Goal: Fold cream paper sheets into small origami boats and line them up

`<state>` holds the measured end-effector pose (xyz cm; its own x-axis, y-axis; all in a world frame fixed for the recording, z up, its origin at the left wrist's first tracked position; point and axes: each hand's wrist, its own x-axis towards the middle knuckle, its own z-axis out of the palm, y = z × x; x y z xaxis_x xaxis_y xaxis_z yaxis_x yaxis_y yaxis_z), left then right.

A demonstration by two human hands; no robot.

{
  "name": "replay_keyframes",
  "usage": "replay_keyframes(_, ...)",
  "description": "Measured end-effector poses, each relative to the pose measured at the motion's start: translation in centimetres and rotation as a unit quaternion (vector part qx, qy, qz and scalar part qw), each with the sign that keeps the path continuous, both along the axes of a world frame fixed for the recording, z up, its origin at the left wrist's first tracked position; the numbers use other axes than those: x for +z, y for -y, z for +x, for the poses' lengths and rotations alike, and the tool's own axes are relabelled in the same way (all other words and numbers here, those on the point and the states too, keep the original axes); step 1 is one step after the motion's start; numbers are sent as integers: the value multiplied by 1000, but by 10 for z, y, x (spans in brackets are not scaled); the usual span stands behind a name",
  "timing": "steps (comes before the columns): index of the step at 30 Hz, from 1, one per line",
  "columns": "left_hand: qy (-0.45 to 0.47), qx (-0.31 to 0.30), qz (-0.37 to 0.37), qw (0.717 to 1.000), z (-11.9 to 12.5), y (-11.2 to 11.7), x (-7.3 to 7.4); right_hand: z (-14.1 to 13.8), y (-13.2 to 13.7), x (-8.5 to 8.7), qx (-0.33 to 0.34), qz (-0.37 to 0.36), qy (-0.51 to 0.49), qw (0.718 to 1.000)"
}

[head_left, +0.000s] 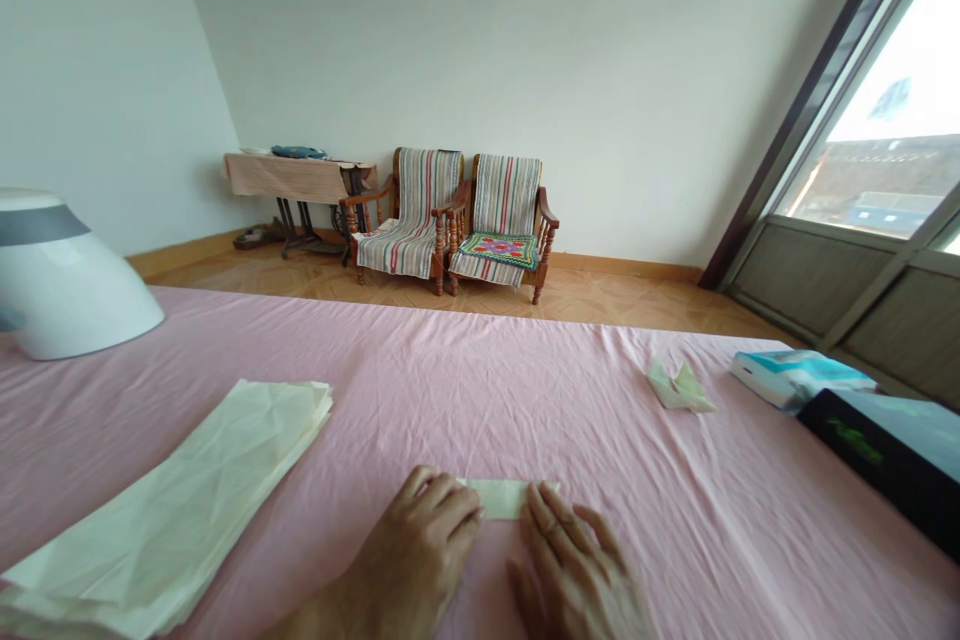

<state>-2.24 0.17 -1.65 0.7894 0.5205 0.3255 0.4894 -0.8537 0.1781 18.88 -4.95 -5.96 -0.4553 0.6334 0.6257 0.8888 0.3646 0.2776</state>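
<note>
- Paper strip (501, 499), pale green, narrow: lies crosswise at the near middle of the table, flat on the pink cloth (465, 380), one end under each hand.
- Left hand (424, 550): fingers curled and held close together, tips on the strip's left end; thumb hidden – cannot tell whether it pinches or only presses.
- Right hand (574, 560): fingers extended over the strip's right end, thumb spread apart to the left.
- Paper stack (180, 490), pale green, creased top sheet: near left, well apart from the hands.
- Folded paper piece (679, 387), with raised points: far right part of the cloth.
- Blue-and-white packet (799, 375): far right, just beyond a black-sided box (870, 460).
- White rounded object (75, 290), grey band: far left.
- Two wooden chairs (412, 210), striped covers: beyond the table, before the wall.
</note>
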Motion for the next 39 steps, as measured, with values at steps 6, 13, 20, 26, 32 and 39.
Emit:
replay_keyframes(6, 50, 18, -18, 998, -3, 0, 4, 10, -1, 0, -24, -9, -25, 999)
replay_keyframes(13, 134, 60, -28, 989, 0, -1, 10, 3, -6, 21, -29, -13, -151, 988)
replay_keyframes(20, 106, 41, -19, 993, 2, -3, 13, 3, -6, 22, -16, -41, -175, 984)
replay_keyframes(26, 113, 36, -22, 993, 3, -1, 10, 0, -2, 31, 18, -65, -257, 964)
replay_keyframes(32, 113, 34, 11, 993, 2, 0, 8, -1, 3, 23, 43, -110, -266, 957)
replay_keyframes(39, 139, 12, 41, 989, 2, 1, 6, -6, 6, 14, 17, -128, -263, 956)
